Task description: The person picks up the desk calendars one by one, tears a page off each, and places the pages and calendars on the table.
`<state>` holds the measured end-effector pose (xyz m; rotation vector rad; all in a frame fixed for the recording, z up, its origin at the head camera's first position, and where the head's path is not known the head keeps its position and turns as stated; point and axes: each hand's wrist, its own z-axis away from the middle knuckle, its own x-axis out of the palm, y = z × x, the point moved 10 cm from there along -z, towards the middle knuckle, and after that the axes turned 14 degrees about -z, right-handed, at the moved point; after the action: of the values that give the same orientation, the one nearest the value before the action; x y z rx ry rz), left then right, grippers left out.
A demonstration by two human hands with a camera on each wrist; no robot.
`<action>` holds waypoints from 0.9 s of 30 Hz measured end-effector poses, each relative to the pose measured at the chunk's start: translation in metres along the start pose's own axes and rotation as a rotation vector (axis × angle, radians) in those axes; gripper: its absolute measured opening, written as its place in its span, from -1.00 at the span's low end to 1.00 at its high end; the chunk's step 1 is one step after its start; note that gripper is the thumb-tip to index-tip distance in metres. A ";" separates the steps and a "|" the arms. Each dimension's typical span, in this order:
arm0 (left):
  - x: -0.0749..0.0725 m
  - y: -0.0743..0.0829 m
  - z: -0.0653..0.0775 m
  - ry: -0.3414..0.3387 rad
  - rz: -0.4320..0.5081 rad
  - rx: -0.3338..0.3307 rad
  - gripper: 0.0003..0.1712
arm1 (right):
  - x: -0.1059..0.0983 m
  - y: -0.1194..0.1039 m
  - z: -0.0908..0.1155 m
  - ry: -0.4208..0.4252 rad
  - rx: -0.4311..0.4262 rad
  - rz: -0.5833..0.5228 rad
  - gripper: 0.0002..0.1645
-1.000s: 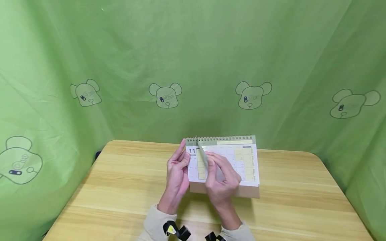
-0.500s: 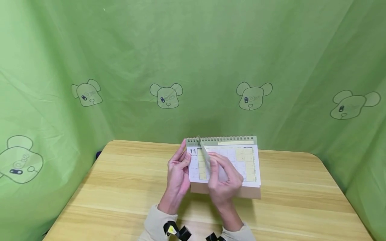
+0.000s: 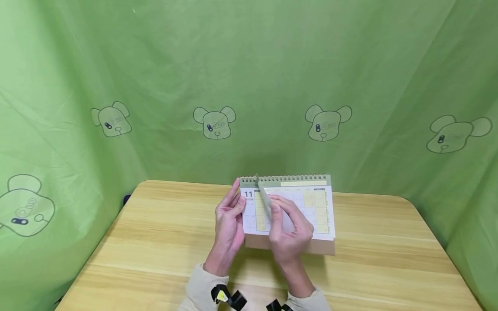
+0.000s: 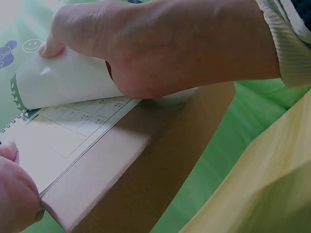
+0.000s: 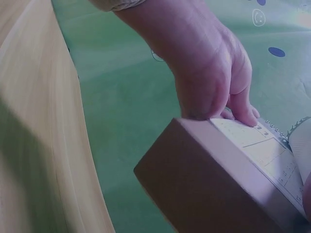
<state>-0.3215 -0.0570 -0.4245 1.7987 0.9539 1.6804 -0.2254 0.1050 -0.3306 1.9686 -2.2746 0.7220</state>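
Observation:
A spiral-bound desk calendar (image 3: 319, 211) with a brown cardboard stand (image 3: 320, 247) is held up over the table, its page showing a large 11. My left hand (image 3: 229, 222) grips the calendar's left edge, thumb on the front of the page and the other fingers behind. With thumb and fingers my right hand (image 3: 289, 229) pinches a loose page (image 3: 264, 196), which curls away from the sheet beneath and is partly torn from or loose at the rings. In the left wrist view the curled page (image 4: 68, 80) shows its blank white side. The right hand covers the page's lower middle.
A light wooden table (image 3: 148, 242) lies below the hands. Green curtains (image 3: 249, 65) with bear-head outlines enclose its back and sides. Black wrist devices (image 3: 233, 299) sit at both cuffs.
Over the last second the right hand and its pinched page have shifted very slightly to the right. The left hand keeps its hold on the calendar.

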 end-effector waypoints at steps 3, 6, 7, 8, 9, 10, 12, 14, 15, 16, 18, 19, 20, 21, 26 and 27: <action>-0.001 -0.004 0.000 0.012 0.023 -0.033 -0.42 | -0.004 0.000 0.000 0.026 0.016 0.001 -0.92; 0.000 -0.007 0.001 0.019 0.038 -0.054 -0.41 | -0.009 0.000 -0.001 0.056 0.038 -0.006 -0.92; 0.000 -0.007 0.001 0.019 0.040 -0.057 -0.41 | -0.010 0.000 -0.001 0.062 0.048 -0.006 -0.91; 0.000 -0.007 0.001 0.016 0.041 -0.057 -0.41 | -0.011 0.001 -0.001 0.064 0.056 -0.007 -0.89; 0.000 -0.007 0.001 0.013 0.041 -0.056 -0.42 | -0.012 0.001 -0.001 0.066 0.064 -0.009 -0.88; 0.000 -0.007 0.001 0.010 0.042 -0.056 -0.42 | -0.012 0.002 -0.001 0.070 0.074 -0.012 -0.87; 0.001 -0.008 0.002 0.006 0.048 -0.059 -0.42 | -0.014 0.002 -0.001 0.078 0.090 -0.023 -0.86; 0.002 -0.009 0.003 0.005 0.056 -0.063 -0.42 | -0.014 0.002 -0.002 0.085 0.099 -0.033 -0.86; 0.002 -0.009 0.003 0.008 0.059 -0.067 -0.42 | -0.014 0.001 -0.002 0.089 0.104 -0.038 -0.86; 0.003 -0.009 0.004 0.010 0.063 -0.070 -0.42 | -0.015 0.001 -0.003 0.094 0.110 -0.043 -0.87; 0.003 -0.009 0.004 0.011 0.069 -0.077 -0.41 | -0.016 0.001 -0.003 0.103 0.117 -0.049 -0.87; 0.004 -0.009 0.004 0.011 0.069 -0.079 -0.41 | -0.016 0.001 -0.004 0.105 0.120 -0.052 -0.87; 0.004 -0.009 0.004 0.010 0.068 -0.080 -0.41 | -0.016 0.001 -0.004 0.109 0.121 -0.057 -0.87; 0.004 -0.009 0.004 0.010 0.066 -0.081 -0.41 | -0.016 0.000 -0.004 0.112 0.120 -0.058 -0.88; 0.004 -0.007 0.004 0.015 0.079 -0.086 -0.42 | -0.016 -0.001 -0.005 0.119 0.120 -0.072 -0.89; 0.004 -0.008 0.004 0.015 0.084 -0.089 -0.41 | -0.016 -0.001 -0.005 0.122 0.124 -0.073 -0.89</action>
<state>-0.3188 -0.0488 -0.4287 1.7917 0.8070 1.7613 -0.2226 0.1213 -0.3310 1.9863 -2.1257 0.9687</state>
